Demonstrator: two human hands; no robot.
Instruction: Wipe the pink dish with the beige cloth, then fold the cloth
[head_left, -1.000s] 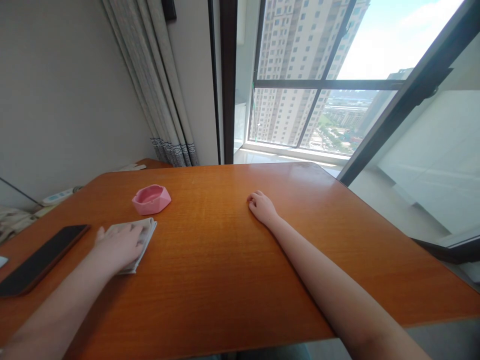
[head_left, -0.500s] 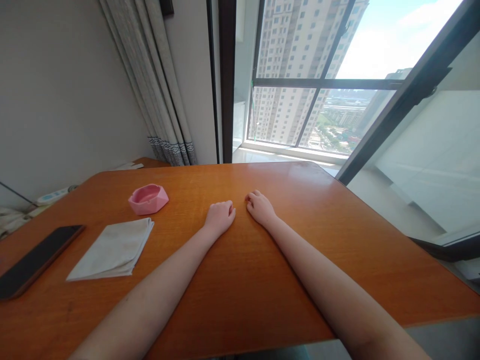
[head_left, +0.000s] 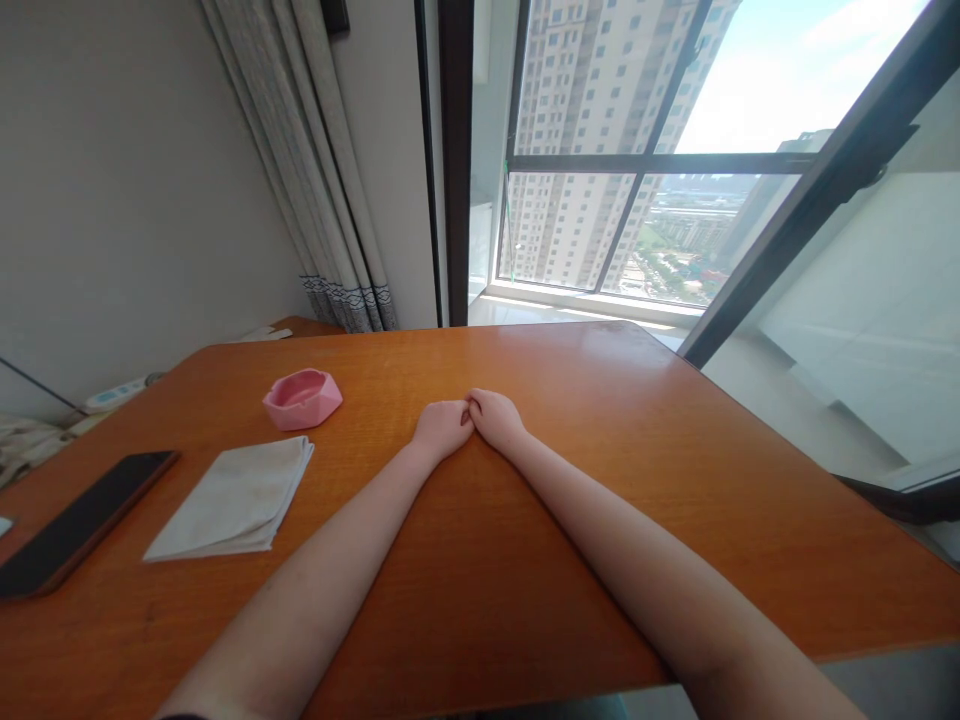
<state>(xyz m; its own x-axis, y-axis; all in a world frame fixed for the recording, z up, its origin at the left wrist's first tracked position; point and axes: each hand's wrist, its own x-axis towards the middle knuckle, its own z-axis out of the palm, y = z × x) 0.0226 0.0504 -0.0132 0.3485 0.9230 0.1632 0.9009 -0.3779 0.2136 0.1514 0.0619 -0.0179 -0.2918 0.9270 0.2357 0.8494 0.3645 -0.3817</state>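
Note:
My left hand (head_left: 441,429) rests on the brown wooden table (head_left: 480,580), its fingers curled into a fist. Against its thumb side lies my right hand (head_left: 498,420), fingers bent and pressed together where the two hands touch. Whatever may be inside the fingers of either hand is hidden. To the left of the hands stands a pink faceted ashtray (head_left: 303,400). A folded white cloth (head_left: 234,498) lies nearer, beside my left forearm.
A dark phone (head_left: 90,520) lies at the table's left side. Behind the table hang a grey curtain (head_left: 315,180) and a dark-framed window (head_left: 577,235). A white remote-like object (head_left: 116,395) is beyond the left edge.
My right hand has moved left until its fingers meet my left hand; a gap lay between them before. The view has shifted slightly.

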